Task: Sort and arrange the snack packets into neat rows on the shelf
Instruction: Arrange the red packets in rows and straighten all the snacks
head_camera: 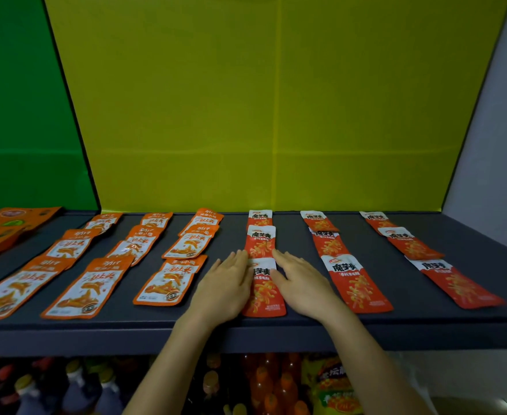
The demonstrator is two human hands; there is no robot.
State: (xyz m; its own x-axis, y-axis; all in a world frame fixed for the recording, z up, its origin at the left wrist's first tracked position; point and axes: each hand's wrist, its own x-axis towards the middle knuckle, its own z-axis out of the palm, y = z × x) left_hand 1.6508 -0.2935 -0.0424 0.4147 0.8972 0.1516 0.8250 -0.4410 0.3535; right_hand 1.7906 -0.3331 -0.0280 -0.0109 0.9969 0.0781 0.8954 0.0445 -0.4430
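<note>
A glossy red-and-white foil snack packet (264, 292) is being steadied at the front of a flat dark grey shelf (234, 232), in the leftmost of three red columns. Its long edges are being touched by the left hand (225, 287) and right hand (301, 284), laid flat, fingers straight, apart. Orange-and-white foil packets (168, 280) are being displayed in columns further left.

Flat on dark shelf (291, 235): orange pkts (163, 283) 3 rows left, red pkts (355, 283) 3 rows right.
</note>
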